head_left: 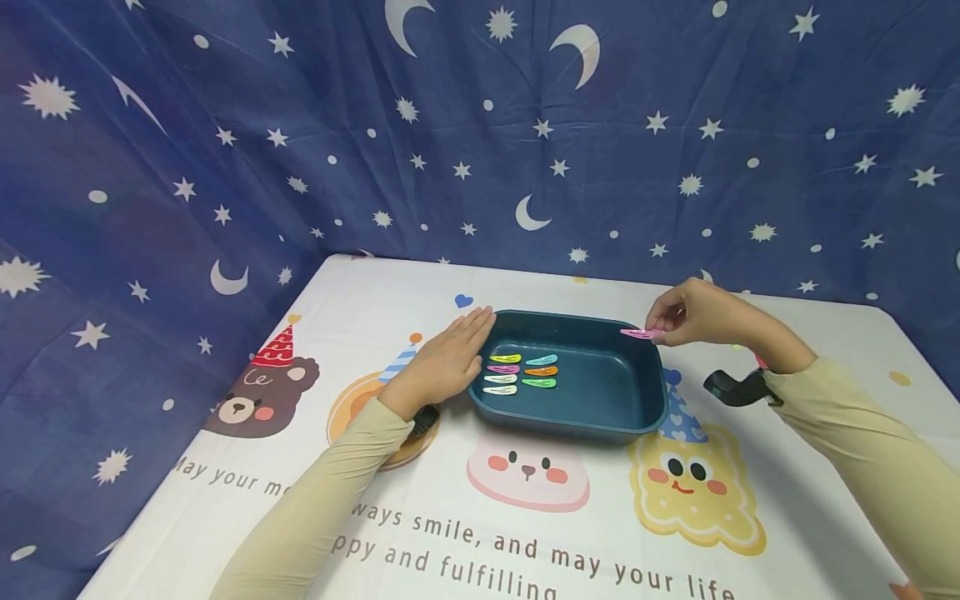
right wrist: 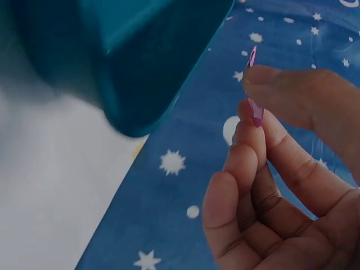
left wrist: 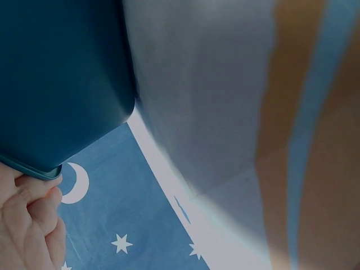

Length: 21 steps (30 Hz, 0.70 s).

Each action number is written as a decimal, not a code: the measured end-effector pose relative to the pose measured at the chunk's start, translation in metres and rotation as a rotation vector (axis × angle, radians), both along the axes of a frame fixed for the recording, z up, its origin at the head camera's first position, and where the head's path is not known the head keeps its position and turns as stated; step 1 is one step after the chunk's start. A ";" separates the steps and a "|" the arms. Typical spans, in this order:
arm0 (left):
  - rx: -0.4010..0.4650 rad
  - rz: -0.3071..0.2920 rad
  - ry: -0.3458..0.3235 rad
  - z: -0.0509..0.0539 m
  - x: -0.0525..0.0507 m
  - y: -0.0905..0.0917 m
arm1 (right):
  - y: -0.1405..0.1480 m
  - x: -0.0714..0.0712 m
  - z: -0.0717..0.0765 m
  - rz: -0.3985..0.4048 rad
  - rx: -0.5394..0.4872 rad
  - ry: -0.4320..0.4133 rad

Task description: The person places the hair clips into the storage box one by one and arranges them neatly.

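A dark teal rectangular tub stands on the table. On its floor, toward the left, snap hair clips lie in two columns: a yellow clip, a pink clip and two white ones at left, a blue clip, an orange clip and a green clip at right. My left hand rests against the tub's left rim with fingers extended. Above the right rim, my right hand pinches another pink hair clip between thumb and fingers.
A white tablecloth with cartoon figures and lettering covers the table. Behind it and to the left hangs a blue curtain with stars and moons. A black wrist mount juts out from the right sleeve.
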<state>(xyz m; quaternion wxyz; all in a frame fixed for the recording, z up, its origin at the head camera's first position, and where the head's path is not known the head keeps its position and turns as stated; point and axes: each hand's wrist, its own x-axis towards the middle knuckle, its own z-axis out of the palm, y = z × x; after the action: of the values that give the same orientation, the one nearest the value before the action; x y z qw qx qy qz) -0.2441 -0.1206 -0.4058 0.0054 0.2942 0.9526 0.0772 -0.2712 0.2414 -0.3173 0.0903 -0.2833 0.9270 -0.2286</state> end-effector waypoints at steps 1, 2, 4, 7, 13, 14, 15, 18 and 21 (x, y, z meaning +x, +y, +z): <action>0.001 0.000 -0.002 0.000 0.000 0.000 | -0.003 0.000 0.000 0.008 0.000 -0.005; 0.001 0.000 -0.002 0.000 0.000 0.000 | -0.006 0.000 0.000 0.015 0.003 -0.009; -0.001 0.000 -0.003 0.000 0.000 0.000 | -0.011 -0.001 0.000 0.029 0.006 -0.018; -0.001 -0.001 -0.001 -0.001 -0.001 0.000 | -0.020 -0.001 -0.002 0.044 0.019 -0.030; -0.001 0.001 0.004 -0.002 -0.001 0.000 | -0.035 -0.003 -0.006 0.098 0.026 -0.042; -0.002 0.002 0.003 -0.002 -0.001 0.000 | -0.038 -0.003 -0.007 0.106 0.026 -0.045; -0.003 0.003 0.004 -0.002 -0.001 0.000 | -0.040 -0.004 -0.008 0.115 0.025 -0.050; -0.002 0.003 0.004 -0.002 -0.001 0.000 | -0.048 -0.005 -0.012 0.137 0.024 -0.064; -0.003 0.002 0.004 -0.001 -0.001 0.000 | -0.054 -0.005 -0.015 0.156 0.026 -0.073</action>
<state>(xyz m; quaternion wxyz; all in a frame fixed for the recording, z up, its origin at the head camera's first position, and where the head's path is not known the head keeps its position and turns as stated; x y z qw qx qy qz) -0.2452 -0.1204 -0.4072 0.0037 0.2933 0.9531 0.0750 -0.2765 0.1871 -0.3325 0.1452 -0.3450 0.9011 -0.2188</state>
